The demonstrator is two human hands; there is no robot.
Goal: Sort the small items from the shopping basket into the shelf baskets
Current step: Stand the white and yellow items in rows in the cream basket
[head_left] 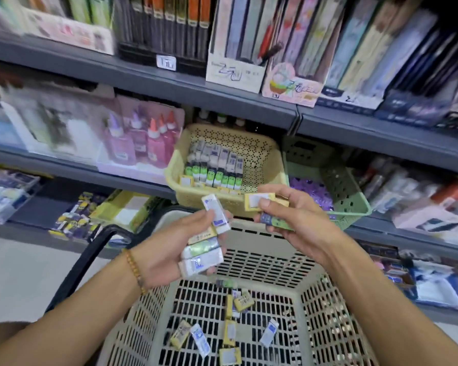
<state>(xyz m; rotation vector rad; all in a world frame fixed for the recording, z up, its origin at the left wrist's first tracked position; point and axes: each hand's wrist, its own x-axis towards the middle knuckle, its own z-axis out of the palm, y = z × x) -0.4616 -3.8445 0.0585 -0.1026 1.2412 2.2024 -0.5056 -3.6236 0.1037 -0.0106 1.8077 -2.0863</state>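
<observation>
Small wrapped erasers point(230, 328) scattered flat on the beige shopping basket point(325, 323) floor at 6 o'clock; yellow shelf basket point(259, 154) at 12 holding upright rows; green shelf basket point(347, 191) beside it at 1 o'clock.

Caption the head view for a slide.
Both hands, left and right, hold small erasers above the shopping basket, facing the yellow shelf basket.

The beige perforated plastic shopping basket point(328, 326) looks matt, the small wrapped erasers point(200, 260) have glossy film, and the yellow perforated plastic shelf basket point(262, 154) looks smooth.
</observation>
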